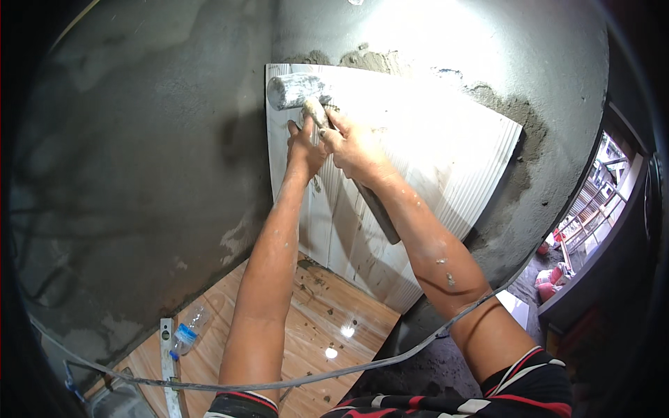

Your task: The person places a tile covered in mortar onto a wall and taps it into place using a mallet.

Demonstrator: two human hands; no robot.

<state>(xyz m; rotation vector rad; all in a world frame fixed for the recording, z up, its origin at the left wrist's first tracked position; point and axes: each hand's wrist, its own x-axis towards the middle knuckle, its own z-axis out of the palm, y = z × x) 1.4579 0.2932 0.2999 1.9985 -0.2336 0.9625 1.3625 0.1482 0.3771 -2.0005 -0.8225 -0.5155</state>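
A large pale, ribbed-looking tile or panel [453, 181] stands against the wall, with grey mortar [529, 139] around its upper edges. A rubber mallet [296, 90] with a smeared whitish head lies across its upper left, its dark handle running down to the right. My right hand [355, 150] grips that handle, close to a stained beige tool piece [315, 113]. Just left of it, my left hand [304, 150] is raised against the panel, fingers curled by the mallet; what they hold is hidden.
Below is a wood-look tiled surface [320, 313] with a plastic bottle [188, 334], a level [168, 369] and a grey container [118, 400]. A cable [369, 364] crosses low in front. Bare plastered walls [139, 139] enclose the corner; a window [592, 202] opens at right.
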